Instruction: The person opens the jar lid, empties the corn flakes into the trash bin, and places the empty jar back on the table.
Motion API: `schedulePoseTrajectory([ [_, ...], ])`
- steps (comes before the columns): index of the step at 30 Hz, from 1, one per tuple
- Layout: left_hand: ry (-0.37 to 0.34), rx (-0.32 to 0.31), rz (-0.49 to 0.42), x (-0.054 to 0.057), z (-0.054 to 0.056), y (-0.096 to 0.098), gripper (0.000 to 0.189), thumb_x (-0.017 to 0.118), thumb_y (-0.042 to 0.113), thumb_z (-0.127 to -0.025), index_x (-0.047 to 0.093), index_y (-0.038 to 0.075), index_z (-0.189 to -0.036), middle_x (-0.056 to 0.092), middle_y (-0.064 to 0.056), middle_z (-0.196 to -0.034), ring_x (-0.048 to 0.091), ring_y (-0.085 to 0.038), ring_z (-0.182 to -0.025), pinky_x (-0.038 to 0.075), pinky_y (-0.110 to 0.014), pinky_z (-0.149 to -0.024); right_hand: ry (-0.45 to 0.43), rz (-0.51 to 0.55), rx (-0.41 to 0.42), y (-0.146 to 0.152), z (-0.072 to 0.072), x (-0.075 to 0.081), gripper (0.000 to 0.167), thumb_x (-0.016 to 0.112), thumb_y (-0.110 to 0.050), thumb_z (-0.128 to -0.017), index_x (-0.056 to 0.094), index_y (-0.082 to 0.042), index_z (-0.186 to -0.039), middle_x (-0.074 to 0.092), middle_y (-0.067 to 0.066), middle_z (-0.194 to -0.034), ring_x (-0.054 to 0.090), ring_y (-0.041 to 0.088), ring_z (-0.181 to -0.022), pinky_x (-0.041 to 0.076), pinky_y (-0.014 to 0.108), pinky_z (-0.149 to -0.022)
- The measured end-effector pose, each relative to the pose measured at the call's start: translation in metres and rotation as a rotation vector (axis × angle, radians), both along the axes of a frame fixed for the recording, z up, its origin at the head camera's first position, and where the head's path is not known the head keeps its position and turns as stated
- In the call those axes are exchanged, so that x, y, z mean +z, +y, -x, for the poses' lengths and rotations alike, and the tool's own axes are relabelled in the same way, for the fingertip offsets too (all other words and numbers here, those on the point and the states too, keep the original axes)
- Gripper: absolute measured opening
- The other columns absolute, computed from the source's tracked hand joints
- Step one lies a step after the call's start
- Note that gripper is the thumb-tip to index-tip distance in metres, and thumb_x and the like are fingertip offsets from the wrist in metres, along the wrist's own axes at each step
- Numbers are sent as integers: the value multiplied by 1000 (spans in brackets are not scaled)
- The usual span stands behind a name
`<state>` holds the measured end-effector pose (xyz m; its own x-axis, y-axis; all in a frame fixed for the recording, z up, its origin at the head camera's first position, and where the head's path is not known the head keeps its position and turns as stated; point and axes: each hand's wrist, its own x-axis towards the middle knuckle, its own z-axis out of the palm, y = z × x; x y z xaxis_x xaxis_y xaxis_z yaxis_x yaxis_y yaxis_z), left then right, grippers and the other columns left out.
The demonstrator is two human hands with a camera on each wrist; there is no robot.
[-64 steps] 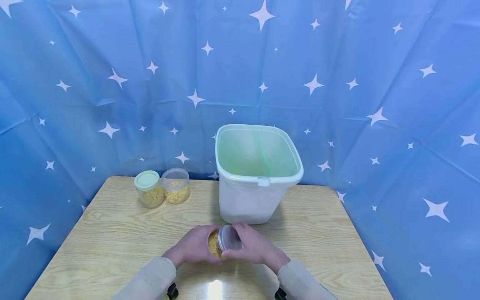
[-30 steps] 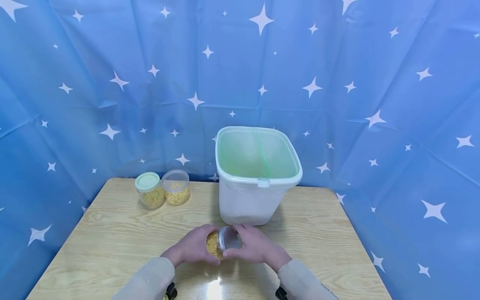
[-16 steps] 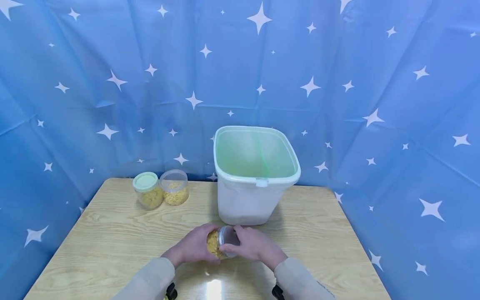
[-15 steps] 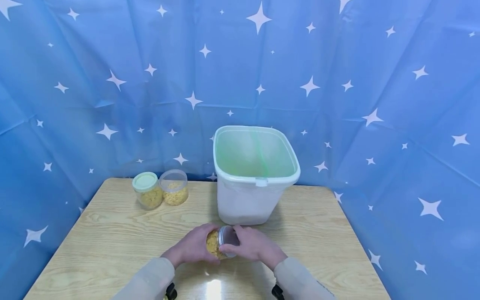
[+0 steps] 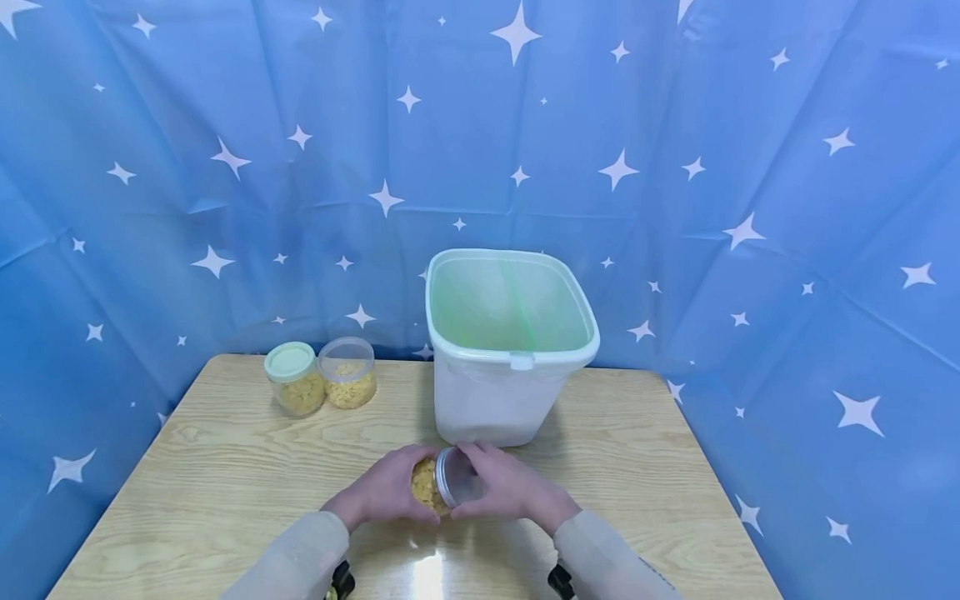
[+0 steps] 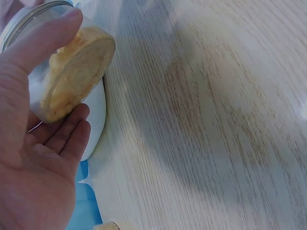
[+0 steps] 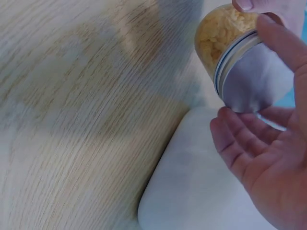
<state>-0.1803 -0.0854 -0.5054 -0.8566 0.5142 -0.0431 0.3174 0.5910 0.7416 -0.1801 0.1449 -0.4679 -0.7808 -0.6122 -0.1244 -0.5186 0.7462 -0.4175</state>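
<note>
A clear jar of yellow flakes (image 5: 427,485) is tilted on its side between my hands, in front of the white bin. My left hand (image 5: 386,490) grips the jar's body, thumb and fingers on opposite sides. In the left wrist view the jar's base (image 6: 79,76) faces the camera, flakes packed against it. My right hand (image 5: 510,487) holds the silver lid (image 5: 461,479), its thumb and fingertips on opposite edges. The right wrist view shows the lid's flat face (image 7: 256,76) and ribbed rim, with the lid seated on the jar's mouth.
A white plastic bin (image 5: 487,408) with a pale green inside stands upright just behind my hands. At the back left, a jar with a mint-green lid (image 5: 291,362) stands beside a clear tub of flakes (image 5: 351,383). A blue star-patterned curtain (image 5: 480,150) surrounds the wooden table (image 5: 225,483).
My right thumb and fingers have shifted round the lid's edge, the thumb sitting lower than half a second ago. My left hand and the jar stay nearly in place.
</note>
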Motion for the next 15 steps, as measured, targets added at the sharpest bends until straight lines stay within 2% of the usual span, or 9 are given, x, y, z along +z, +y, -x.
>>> schedulePoseTrajectory([
  [5, 13, -1, 5, -2, 1, 0, 88, 90, 41, -58, 54, 12, -133, 62, 2, -119, 58, -14, -103, 50, -35, -88, 34, -34, 33, 1, 1, 1, 95, 82, -42, -73, 32, -25, -151, 53, 7, -135, 56, 21, -118, 51, 38, -97],
  [9, 11, 4, 7, -5, 1, 0, 87, 90, 41, -59, 54, 11, -133, 62, 2, -117, 58, -13, -101, 50, -32, -86, -9, -20, 26, 1, 1, 2, 106, 83, -44, -71, 21, -26, -155, 49, 9, -144, 53, 23, -126, 48, 40, -102],
  [12, 8, 7, 4, -6, 2, 0, 87, 90, 41, -59, 54, 11, -132, 62, 2, -117, 58, -12, -100, 49, -31, -85, -79, 5, -21, 1, 1, 4, 108, 74, -57, -76, 14, -19, -157, 44, 10, -149, 49, 24, -132, 44, 42, -108],
  [15, 11, 4, 4, -6, 3, 1, 86, 89, 41, -60, 54, 11, -132, 62, 3, -117, 58, -12, -100, 49, -32, -86, -95, -11, -93, 0, 1, 7, 95, 53, -69, -86, 23, -11, -155, 47, 11, -148, 51, 27, -131, 45, 44, -107],
])
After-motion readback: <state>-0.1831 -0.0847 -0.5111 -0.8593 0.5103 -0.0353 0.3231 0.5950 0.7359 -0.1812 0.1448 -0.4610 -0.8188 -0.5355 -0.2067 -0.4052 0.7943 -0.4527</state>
